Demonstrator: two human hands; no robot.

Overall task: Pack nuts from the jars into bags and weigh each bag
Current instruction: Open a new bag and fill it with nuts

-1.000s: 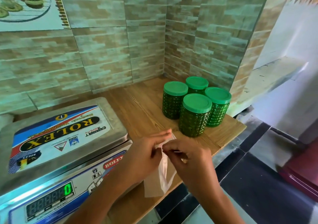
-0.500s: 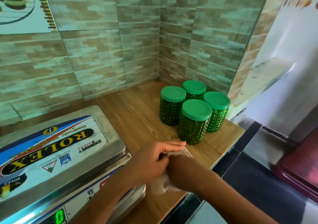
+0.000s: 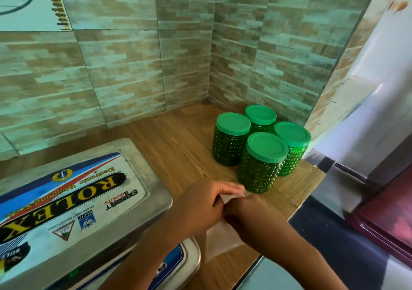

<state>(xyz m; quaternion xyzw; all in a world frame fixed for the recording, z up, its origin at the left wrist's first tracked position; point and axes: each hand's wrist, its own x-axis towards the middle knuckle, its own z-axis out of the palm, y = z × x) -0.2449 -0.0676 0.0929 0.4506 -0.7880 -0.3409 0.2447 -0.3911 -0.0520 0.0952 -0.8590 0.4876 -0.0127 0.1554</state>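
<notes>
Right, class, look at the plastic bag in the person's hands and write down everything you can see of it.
The plastic bag is small, thin and milky-translucent, like soft film. No nuts show inside it. It hangs limp and roughly upright. Its top edge is gathered between the left hand, which pinches it, and the right hand, whose fingertips are hidden. Its lower part hangs over the wooden counter, close to the scale.

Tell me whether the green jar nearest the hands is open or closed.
Closed. The front jar stands upright, its green lid sitting flat on top; how tight it is, I cannot tell.
</notes>
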